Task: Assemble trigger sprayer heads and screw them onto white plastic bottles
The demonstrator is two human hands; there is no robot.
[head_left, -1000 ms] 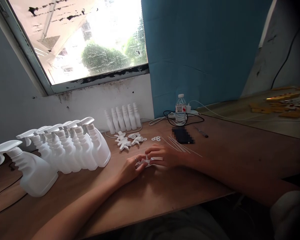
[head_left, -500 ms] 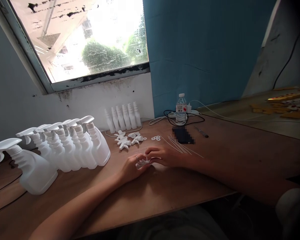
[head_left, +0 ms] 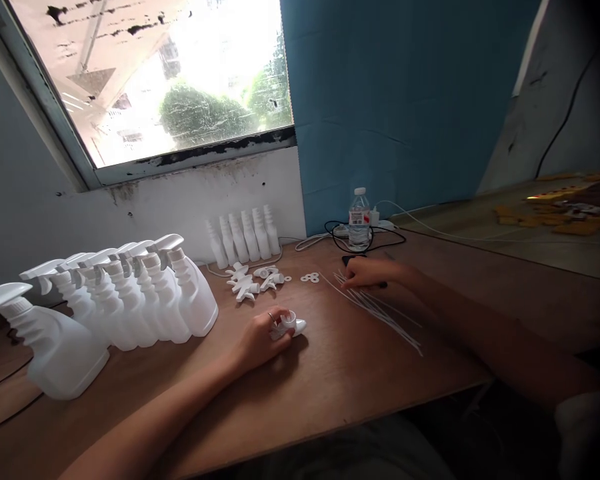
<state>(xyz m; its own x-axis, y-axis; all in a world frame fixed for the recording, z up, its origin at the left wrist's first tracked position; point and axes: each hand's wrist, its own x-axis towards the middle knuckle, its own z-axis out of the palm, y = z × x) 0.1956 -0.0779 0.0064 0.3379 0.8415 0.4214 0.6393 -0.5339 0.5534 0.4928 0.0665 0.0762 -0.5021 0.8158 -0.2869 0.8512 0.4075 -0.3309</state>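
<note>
Resting on the table, my left hand [head_left: 263,340] is closed around a white spray head [head_left: 290,321], its round collar opening turned up and its smooth white end sticking out to the right. My right hand [head_left: 373,272] reaches to the upper ends of several thin white tubes [head_left: 390,320], with its fingers pinched together on them; how many it grips I cannot tell. Small white rings [head_left: 310,277] lie left of the tubes. Beyond my left hand sits a pile of loose white spray heads [head_left: 243,281].
On the left stands a row of white spray bottles [head_left: 150,307], with one bottle [head_left: 67,353] nearer. Slim white bottles [head_left: 245,237] line the wall. A water bottle [head_left: 359,223] stands among cables at the back. A dark phone [head_left: 350,259] is partly behind my right hand.
My right hand has left the spray head and moved right to the tubes, whose lower ends now spread farther toward me. My left hand stays closed on the spray head.
</note>
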